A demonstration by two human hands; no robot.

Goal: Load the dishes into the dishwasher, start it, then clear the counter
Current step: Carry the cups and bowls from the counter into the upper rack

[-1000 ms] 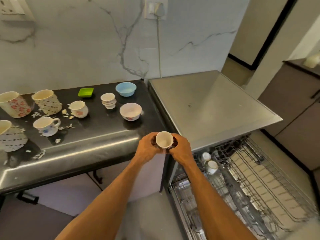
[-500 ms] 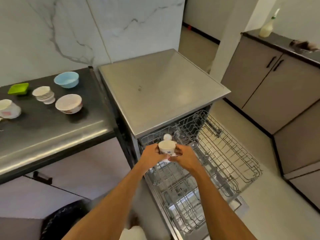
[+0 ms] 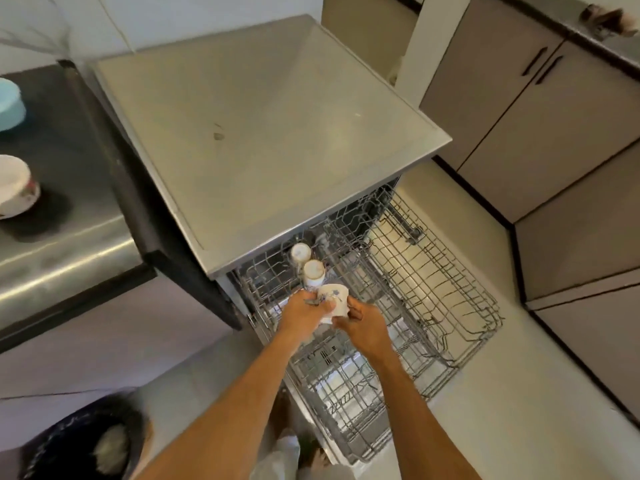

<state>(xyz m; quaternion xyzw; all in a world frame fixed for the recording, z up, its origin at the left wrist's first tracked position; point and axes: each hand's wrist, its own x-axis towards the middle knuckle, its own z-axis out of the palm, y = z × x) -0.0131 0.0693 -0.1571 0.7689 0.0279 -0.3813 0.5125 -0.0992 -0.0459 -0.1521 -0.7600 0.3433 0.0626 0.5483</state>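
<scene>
since half a second ago we have lowered the cup (image 3: 333, 299) to the upper rack (image 3: 450, 289), just beside two racked cups (image 3: 313, 271) | grip: left hand (image 3: 303, 311) and right hand (image 3: 363, 318) both hold it | left: white bowl (image 3: 15, 185), blue bowl (image 3: 10, 105) on tabletop (image 3: 69, 244); start; clearing

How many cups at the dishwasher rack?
3. Rear cup and second cup sit far left in the rack; third cup is in left hand and right hand. Others may be hidden.

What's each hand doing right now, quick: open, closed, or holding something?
Left hand: holding the cup.
Right hand: holding the same cup from the other side.
</scene>
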